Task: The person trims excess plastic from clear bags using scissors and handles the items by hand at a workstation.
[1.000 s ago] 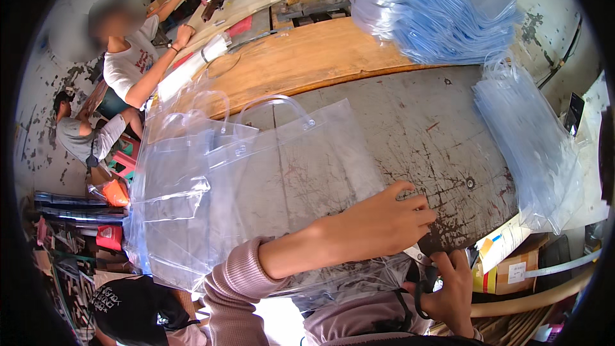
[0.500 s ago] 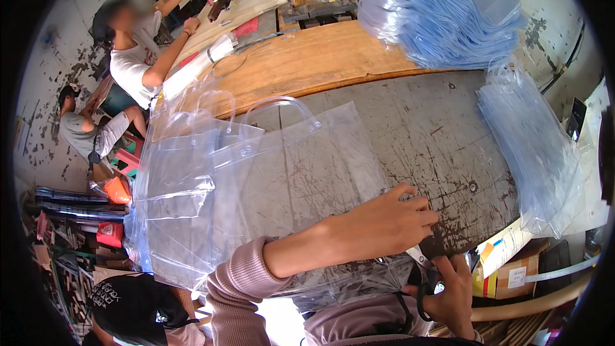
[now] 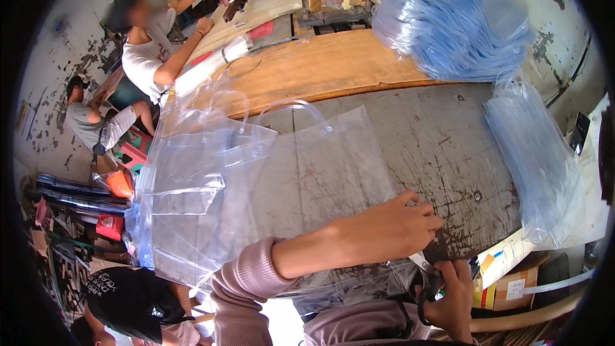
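A clear plastic bag [image 3: 314, 173] with a tubular handle lies flat on the worn grey tabletop, partly over more clear bags [image 3: 186, 211] at the left. My left hand [image 3: 397, 227] reaches across it, closed, its fingers curled at the bag's edge; the fingertips and the exact grip are hidden. At the table's near edge my right hand [image 3: 451, 301] is wrapped round the black handles of a pair of scissors [image 3: 421, 263]. Their metal blades point up toward the underside of my left hand, and the tips are hidden. Loose clear film [image 3: 359, 288] hangs over the near edge beside my lap.
A large heap of bluish clear bags [image 3: 467, 32] sits far right on a wooden board [image 3: 320, 64]. Another bag stack [image 3: 535, 160] drapes over the right edge. One co-worker [image 3: 147, 51] works beyond the table; another person [image 3: 90, 115] sits farther left, and someone in black [image 3: 131, 295] is lower left.
The view has shifted slightly, so the scene sits a little lower and farther right. My right hand and the scissors stay close beneath my left hand, with little visible movement.
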A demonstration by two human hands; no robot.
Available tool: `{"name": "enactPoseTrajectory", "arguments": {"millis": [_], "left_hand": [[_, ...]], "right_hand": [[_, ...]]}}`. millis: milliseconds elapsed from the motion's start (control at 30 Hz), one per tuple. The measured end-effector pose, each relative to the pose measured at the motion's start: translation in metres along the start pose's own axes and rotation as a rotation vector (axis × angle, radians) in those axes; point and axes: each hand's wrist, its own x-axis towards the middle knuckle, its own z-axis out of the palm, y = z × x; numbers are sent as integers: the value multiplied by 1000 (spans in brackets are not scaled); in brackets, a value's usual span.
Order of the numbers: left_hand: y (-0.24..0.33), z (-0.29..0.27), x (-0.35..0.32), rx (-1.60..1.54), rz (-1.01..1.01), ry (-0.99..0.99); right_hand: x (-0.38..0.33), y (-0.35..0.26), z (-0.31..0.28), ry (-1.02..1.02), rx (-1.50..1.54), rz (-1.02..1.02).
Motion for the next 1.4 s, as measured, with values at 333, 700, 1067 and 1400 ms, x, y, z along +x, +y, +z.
{"name": "enactPoseTrajectory", "arguments": {"millis": [333,700,1067,1400], "left_hand": [[1,11,-1,59,18,77],[2,7,0,25,-9,25],[3,9,1,98,-36,4],[3,11,1,64,-39,11]], "right_hand": [[-1,2,5,45,-46,-19],[-1,1,5,47,-87,-24],[0,3,8,77,-59,-62],[0,-3,5,42,-105,-17]]}}
